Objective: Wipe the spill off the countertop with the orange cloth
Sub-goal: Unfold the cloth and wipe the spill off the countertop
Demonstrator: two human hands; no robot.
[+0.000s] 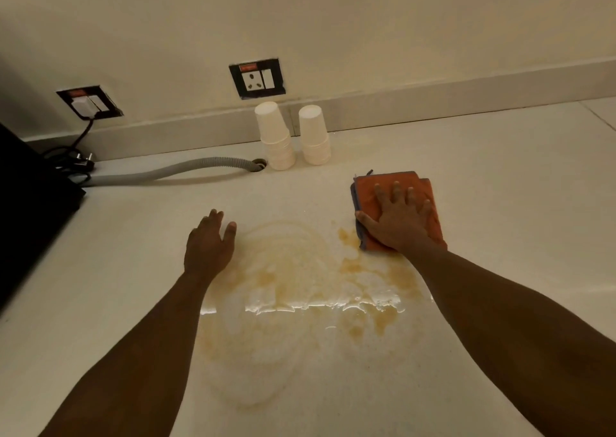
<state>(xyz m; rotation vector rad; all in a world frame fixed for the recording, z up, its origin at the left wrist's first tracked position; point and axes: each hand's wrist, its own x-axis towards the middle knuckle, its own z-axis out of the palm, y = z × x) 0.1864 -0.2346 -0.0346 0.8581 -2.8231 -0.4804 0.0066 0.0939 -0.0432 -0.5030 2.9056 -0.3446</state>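
Observation:
A folded orange cloth (pixel 393 184) with a grey edge lies flat on the pale countertop (pixel 500 176), at the upper right rim of the spill. My right hand (pixel 398 218) presses down on the cloth, fingers spread across it. The spill (pixel 300 286) is a wide yellowish-brown puddle with wet glare, spread between my two forearms toward the near edge. My left hand (pixel 210 241) rests flat on the counter at the spill's left rim, fingers apart, holding nothing.
Two stacks of upturned white paper cups (pixel 276 136) (pixel 315 136) stand by the back wall. A grey corrugated hose (pixel 166 171) runs into a counter hole. A black appliance (pixel 30 203) sits at left, with wall sockets (pixel 256 78) and a plugged cable (pixel 85 103) behind.

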